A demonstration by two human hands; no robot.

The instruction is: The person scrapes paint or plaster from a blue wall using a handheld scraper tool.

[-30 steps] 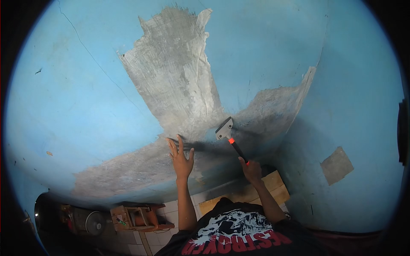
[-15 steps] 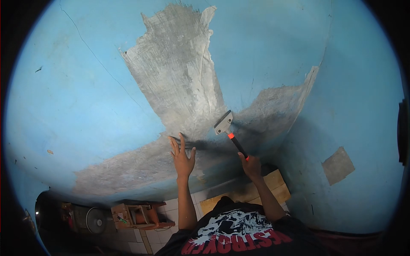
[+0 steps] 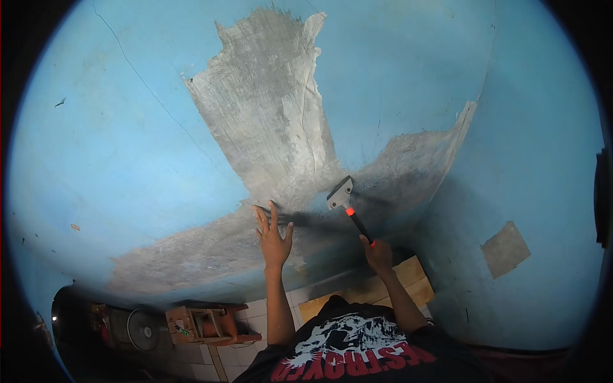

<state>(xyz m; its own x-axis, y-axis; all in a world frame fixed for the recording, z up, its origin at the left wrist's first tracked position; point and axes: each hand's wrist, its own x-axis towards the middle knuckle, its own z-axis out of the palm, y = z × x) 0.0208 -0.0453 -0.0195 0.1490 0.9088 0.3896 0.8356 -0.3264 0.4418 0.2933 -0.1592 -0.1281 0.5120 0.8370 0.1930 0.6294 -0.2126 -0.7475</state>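
My right hand (image 3: 378, 255) is closed around the black and orange handle of a paint scraper (image 3: 360, 225). The scraper's wide grey head points up and left, close to the wall; whether its blade touches is hard to tell. My left hand (image 3: 274, 242) is raised with its fingers spread, at or against the bared grey plaster. Blue paint (image 3: 159, 185) covers the wall around a large grey stripped patch (image 3: 255, 121), which runs up from a wide band of bare plaster (image 3: 185, 255). A small bit of blue paint lies just left of the scraper head.
A wooden stool-like piece of furniture (image 3: 214, 324) and a round fan (image 3: 143, 329) stand at the lower left on the tiled floor (image 3: 242, 354). The adjoining blue wall at right has a small grey patch (image 3: 506, 250). A yellowish board (image 3: 414, 281) lies below my right arm.
The scraper and my right hand have moved slightly down and to the right. My left hand stays in nearly the same place with fingers spread.
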